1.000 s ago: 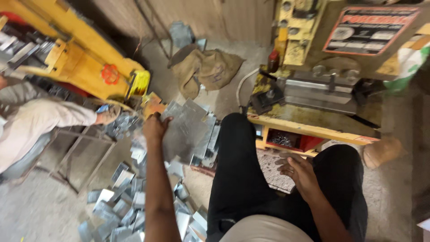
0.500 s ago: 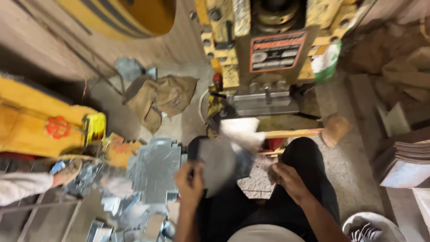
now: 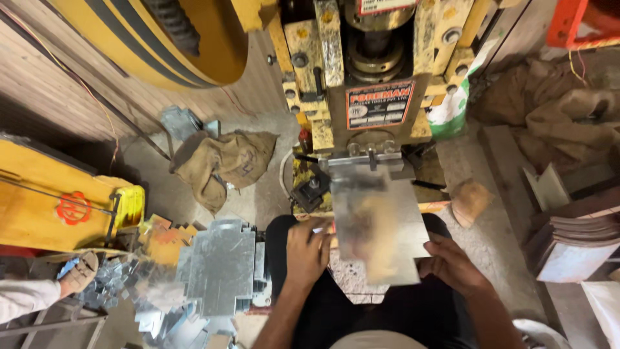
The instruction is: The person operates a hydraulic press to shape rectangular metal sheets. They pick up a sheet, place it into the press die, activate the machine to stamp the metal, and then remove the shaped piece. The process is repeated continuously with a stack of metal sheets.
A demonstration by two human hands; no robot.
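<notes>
Both hands present a shiny metal sheet (image 3: 378, 226) flat toward the yellow press (image 3: 374, 97). Left hand (image 3: 307, 252) fingers grip its near-left edge; right hand (image 3: 452, 265) pinches the right edge (steadying it level).

Probably metalwork shop: yellow press (image 3: 368, 77)

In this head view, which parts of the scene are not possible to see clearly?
- Metal sheet: its surface is motion-blurred, so cut-outs cannot be made out.
- Left hand: whether it grips the sheet edge is unclear from its back.
- Right hand: fingertips hidden behind the sheet.
- Press die area: covered by the sheet's top edge.
- Yellow flywheel: cut off by the top edge.
</notes>
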